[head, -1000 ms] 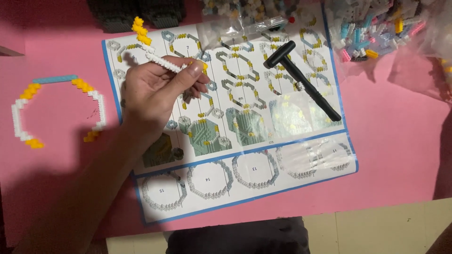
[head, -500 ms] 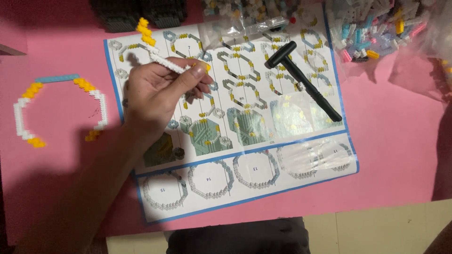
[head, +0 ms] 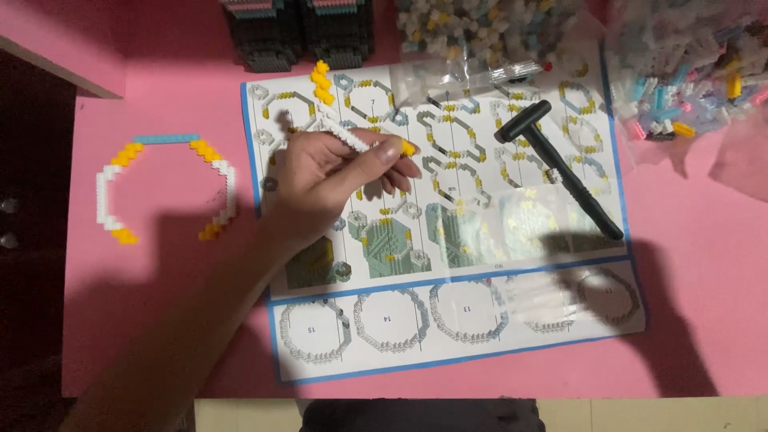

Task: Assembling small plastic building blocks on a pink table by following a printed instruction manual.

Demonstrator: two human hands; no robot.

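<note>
Big instruction sheet (head: 448, 352) covers the pink table (head: 704, 304), the left hand (head: 328, 184) sits over its upper left, fingers pinched shut around a white-and-yellow brick strip (head: 352, 140) poking out past the fingertips.

A matt pink bench (head: 704, 320) is covered by a glossy, glare-streaked paper sheet (head: 448, 240), on which lie a matt black plastic hammer (head: 560, 168), a clear shiny bag (head: 472, 76) and studded plastic bricks (head: 322, 82).
</note>
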